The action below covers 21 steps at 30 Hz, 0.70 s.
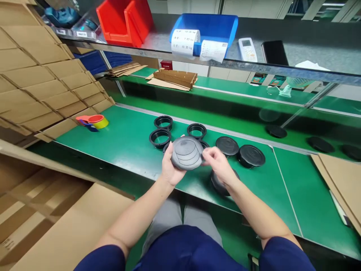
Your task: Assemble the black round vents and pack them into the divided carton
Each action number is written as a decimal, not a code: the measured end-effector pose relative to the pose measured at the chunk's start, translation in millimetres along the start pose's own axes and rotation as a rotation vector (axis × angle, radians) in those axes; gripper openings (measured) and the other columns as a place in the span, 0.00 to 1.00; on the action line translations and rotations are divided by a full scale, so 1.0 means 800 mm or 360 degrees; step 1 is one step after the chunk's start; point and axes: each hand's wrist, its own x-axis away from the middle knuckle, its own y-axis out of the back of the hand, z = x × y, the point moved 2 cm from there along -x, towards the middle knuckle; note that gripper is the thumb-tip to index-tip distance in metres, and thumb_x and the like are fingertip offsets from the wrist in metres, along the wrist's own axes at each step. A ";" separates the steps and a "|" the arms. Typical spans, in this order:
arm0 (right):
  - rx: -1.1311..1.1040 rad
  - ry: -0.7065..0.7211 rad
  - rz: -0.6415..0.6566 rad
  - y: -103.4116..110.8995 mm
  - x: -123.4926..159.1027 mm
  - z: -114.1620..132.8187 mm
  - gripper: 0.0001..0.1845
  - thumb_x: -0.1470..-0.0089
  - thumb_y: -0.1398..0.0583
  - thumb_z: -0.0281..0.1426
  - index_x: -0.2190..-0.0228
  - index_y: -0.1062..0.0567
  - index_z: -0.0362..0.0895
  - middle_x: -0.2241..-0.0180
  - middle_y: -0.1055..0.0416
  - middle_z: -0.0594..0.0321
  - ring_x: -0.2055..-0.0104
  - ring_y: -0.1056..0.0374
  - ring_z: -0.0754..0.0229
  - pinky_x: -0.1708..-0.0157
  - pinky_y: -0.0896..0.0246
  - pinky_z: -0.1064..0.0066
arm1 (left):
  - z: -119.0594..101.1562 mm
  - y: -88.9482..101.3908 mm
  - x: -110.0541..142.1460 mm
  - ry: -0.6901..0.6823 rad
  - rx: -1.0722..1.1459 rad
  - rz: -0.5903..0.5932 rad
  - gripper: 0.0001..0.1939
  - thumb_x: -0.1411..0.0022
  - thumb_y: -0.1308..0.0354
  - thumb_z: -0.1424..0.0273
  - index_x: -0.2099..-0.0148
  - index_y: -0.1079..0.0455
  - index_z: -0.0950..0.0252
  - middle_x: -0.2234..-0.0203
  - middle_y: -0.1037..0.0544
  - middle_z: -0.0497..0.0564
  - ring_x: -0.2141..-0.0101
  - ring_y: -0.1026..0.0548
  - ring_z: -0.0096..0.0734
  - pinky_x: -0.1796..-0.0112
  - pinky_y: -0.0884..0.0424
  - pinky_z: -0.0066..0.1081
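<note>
In my left hand [172, 165] is a round dark-grey lid [187, 152] with curved lines across its top, held tilted above the green bench. My right hand [216, 162] is at the lid's right edge, its fingers pinched together; what they grip, if anything, is hidden. Behind the lid stand several open black rings, one [160, 138] at the left and one [196, 131] at the back, with others partly covered. To the right lie round black lidded pieces, one [227, 146] beside another [251, 156]. A further dark round piece [218, 184] sits partly under my right forearm.
Red, yellow and blue plastic scoops [96, 120] lie at the bench's left, near stacked cardboard [42, 71]. On the shelf above are a red bin [124, 22], a blue bin [208, 26] with paper labels, a remote control [247, 49] and a black phone [275, 52]. Cardboard sheets [341, 184] lie right.
</note>
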 end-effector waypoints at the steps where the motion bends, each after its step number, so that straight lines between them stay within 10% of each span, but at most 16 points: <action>1: 0.0240 0.0287 -0.0139 0.003 0.000 0.006 0.25 0.44 0.35 0.55 0.64 0.25 0.45 0.56 0.30 0.54 0.53 0.31 0.50 0.56 0.27 0.56 | -0.001 0.001 0.008 0.0049 -0.0014 -0.0004 0.25 0.27 0.48 0.52 0.39 0.30 0.64 0.43 0.25 0.56 0.40 0.30 0.47 0.38 0.34 0.47; 4: 0.0884 0.0917 -0.0113 0.003 0.000 0.017 0.24 0.34 0.44 0.53 0.53 0.21 0.49 0.44 0.34 0.51 0.40 0.40 0.45 0.38 0.43 0.46 | 0.000 0.003 0.027 0.0238 -0.0064 0.0028 0.28 0.27 0.50 0.48 0.39 0.29 0.63 0.44 0.25 0.56 0.42 0.28 0.49 0.39 0.33 0.50; 7: 0.1189 0.1086 0.0063 -0.005 0.005 0.015 0.29 0.29 0.53 0.51 0.54 0.18 0.50 0.39 0.37 0.54 0.35 0.48 0.44 0.33 0.53 0.46 | 0.002 0.002 0.039 0.0325 -0.0119 0.0093 0.32 0.27 0.55 0.43 0.35 0.32 0.59 0.44 0.25 0.56 0.43 0.27 0.50 0.40 0.33 0.53; 21: 0.0550 0.0492 0.0111 0.012 0.028 0.007 0.34 0.29 0.58 0.54 0.53 0.19 0.50 0.41 0.33 0.57 0.37 0.38 0.50 0.34 0.43 0.52 | 0.017 0.013 0.044 0.0579 -0.0099 0.0138 0.38 0.29 0.56 0.40 0.32 0.36 0.62 0.45 0.24 0.62 0.45 0.25 0.56 0.42 0.33 0.59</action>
